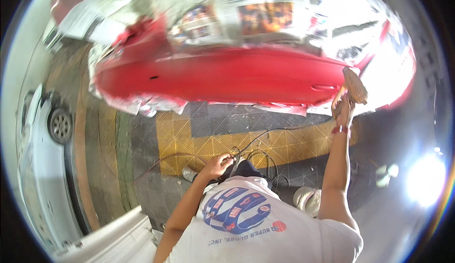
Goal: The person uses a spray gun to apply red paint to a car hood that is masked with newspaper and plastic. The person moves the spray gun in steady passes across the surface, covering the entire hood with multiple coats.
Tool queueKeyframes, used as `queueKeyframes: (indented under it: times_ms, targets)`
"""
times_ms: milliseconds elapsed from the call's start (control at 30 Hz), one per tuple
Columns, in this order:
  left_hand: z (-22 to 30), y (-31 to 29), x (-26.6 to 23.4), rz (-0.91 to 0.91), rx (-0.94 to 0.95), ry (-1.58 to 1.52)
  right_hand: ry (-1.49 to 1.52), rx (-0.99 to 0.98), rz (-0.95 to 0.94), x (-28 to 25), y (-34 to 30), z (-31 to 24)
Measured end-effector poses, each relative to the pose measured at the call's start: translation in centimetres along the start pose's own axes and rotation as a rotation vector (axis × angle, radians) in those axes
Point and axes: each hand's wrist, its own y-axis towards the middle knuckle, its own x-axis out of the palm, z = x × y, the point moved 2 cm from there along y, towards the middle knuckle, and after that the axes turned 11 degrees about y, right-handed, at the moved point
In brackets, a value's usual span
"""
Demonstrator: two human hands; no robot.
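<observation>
Far to the left of the left hand [219,163], a white car [40,168] curves along the picture's edge, and only one wheel [60,125] and part of its side show. The left hand is curled shut on a thin black cable [265,135], low by the person's white shirt [256,225]. The fingers are small and a bit blurry. The cable loops over the yellow and grey floor tiles [189,140] just past this hand. Above both hands hangs a big red car panel [222,80], blurry, with newspaper [213,12] taped over its top, so what is under the paper is hidden. The right hand [342,107] is raised high and grips a brown, worn pad [355,85] pressed against the panel's right end. Right of that hand, bright glare washes everything out.
</observation>
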Motion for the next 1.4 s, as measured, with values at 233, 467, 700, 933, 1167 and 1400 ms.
queueKeyframes:
  times_ms: [233, 467, 700, 933, 1167, 1400]
  targets:
    - [-12.5, -7.9, -4.3, 0.314, -0.231, -0.446, -0.133, 0.063, -0.373, 12.2, -16.9, 5.8]
    - [-25.4, -19.4, -8.2, 0.607, -0.330, -0.753, -0.205, 0.201, -0.506, 27.8, -34.7, 13.7]
    - [-34.8, -33.6, -15.2, 0.659, -0.494, -0.858, -0.192, 0.222, -0.711, 44.8, -53.9, 18.9]
    - [-42.7, -39.7, -18.1, 0.699, -0.450, -0.905, -0.041, 0.566, -1.066, 57.7, -65.2, 19.0]
    - [-42.5, -36.3, -21.1, 0.666, -0.368, -0.762, 0.150, 0.602, -0.924, 61.2, -62.4, 15.9]
    - [-38.7, -30.2, -27.4, 0.434, -0.319, -0.663, 0.140, 0.241, -0.679, 58.6, -54.9, 11.7]
